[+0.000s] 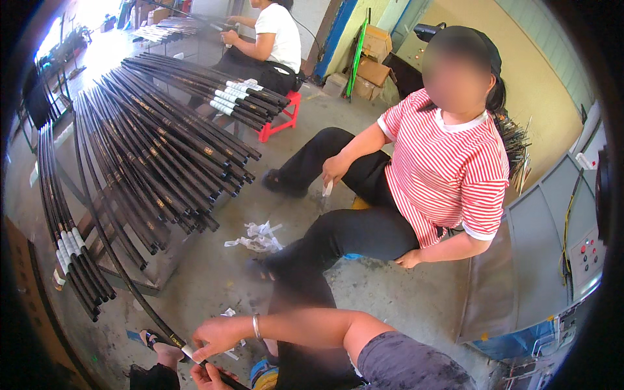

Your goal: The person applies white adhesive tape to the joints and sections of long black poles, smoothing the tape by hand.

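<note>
A long black rod (pixel 140 296) with gold markings runs from the pile down to my hands at the bottom of the view. Near its lower end it carries a white band (pixel 188 351). My right hand (pixel 220 335), with a bracelet on its wrist, has its fingers closed at this white band. Just below, my left hand (pixel 209 377) is wrapped round the rod's lower end, partly cut off by the frame edge. Many similar black rods (pixel 156 143) lie fanned out on a stand, and several at the left (pixel 71 250) have white bands.
Facing me on the right sits a person in a striped shirt (pixel 448 169), holding a small white piece. White scraps (pixel 257 237) litter the floor. Another person (pixel 276 39) sits on a red stool (pixel 283 120) at the back. A grey machine cabinet (pixel 539 227) stands right.
</note>
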`<state>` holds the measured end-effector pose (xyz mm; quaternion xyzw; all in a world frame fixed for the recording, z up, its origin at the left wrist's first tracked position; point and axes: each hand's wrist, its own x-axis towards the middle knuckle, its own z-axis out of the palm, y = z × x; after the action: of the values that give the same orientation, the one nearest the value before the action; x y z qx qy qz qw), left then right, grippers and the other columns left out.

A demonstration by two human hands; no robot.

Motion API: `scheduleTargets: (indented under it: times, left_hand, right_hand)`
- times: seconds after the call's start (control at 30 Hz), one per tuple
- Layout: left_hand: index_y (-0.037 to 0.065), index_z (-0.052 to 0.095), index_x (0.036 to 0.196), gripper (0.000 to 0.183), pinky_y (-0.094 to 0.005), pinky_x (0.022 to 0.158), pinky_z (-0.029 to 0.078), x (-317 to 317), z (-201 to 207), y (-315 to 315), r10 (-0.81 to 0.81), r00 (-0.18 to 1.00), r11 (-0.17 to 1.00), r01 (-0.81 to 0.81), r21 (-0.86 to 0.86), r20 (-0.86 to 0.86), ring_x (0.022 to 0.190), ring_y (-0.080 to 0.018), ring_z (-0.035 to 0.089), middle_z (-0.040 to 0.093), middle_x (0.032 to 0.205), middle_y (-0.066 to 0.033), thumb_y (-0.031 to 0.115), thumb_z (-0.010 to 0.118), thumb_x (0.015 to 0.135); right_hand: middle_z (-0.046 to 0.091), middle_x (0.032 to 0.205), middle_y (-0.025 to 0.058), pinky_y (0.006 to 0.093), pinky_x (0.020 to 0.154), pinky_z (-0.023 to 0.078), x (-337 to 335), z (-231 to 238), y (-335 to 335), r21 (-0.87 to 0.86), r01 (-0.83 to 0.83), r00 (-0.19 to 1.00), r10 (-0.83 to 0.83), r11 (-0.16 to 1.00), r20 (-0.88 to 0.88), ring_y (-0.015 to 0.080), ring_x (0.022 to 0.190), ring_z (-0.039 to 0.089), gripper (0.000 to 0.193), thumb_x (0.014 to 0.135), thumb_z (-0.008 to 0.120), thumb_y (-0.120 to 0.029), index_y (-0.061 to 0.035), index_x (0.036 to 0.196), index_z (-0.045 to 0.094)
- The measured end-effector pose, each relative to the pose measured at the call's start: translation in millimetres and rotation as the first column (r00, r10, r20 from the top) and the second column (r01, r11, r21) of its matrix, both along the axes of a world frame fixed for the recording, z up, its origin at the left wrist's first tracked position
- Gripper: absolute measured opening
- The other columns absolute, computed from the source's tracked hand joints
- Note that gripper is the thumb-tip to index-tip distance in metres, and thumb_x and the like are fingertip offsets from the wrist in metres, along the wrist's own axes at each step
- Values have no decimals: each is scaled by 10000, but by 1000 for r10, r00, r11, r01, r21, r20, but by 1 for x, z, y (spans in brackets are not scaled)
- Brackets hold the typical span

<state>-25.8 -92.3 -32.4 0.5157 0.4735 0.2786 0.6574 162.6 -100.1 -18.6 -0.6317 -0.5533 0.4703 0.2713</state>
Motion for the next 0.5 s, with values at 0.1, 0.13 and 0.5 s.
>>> scheduleTargets:
  times: [0.1, 0.13, 0.5]
  left_hand:
    - [-38, 591, 1066, 376, -336, 848, 442, -6, -13, 1, 21, 1000, 1000, -21, -6, -22, 959, -206, 542, 608, 1064, -104, 283, 677, 889]
    - [-35, 590, 1065, 363, -331, 839, 443, -6, -15, 1, 37, 999, 999, -37, 8, -25, 959, -202, 539, 605, 1067, -103, 273, 674, 891]
    - [-28, 589, 1091, 373, -344, 849, 450, 6, 21, -4, 69, 998, 996, -69, 50, 9, 967, -213, 549, 608, 1083, -101, 280, 672, 897]
  right_hand:
    - [681, 864, 217, 469, 721, 498, -1, 0, 1, 1, -1, 1000, 1, 1000, -3, 386, 834, 651, 632, 853, 545, -603, 12, 916, 675]
    - [681, 864, 217, 469, 722, 498, 0, 3, 1, 6, -4, 1000, 4, 1000, -3, 386, 835, 651, 633, 852, 546, -604, 13, 914, 675]
    - [680, 878, 215, 469, 733, 498, -2, 7, 2, 16, -27, 1000, 27, 1000, 6, 389, 857, 648, 628, 858, 545, -598, 12, 948, 666]
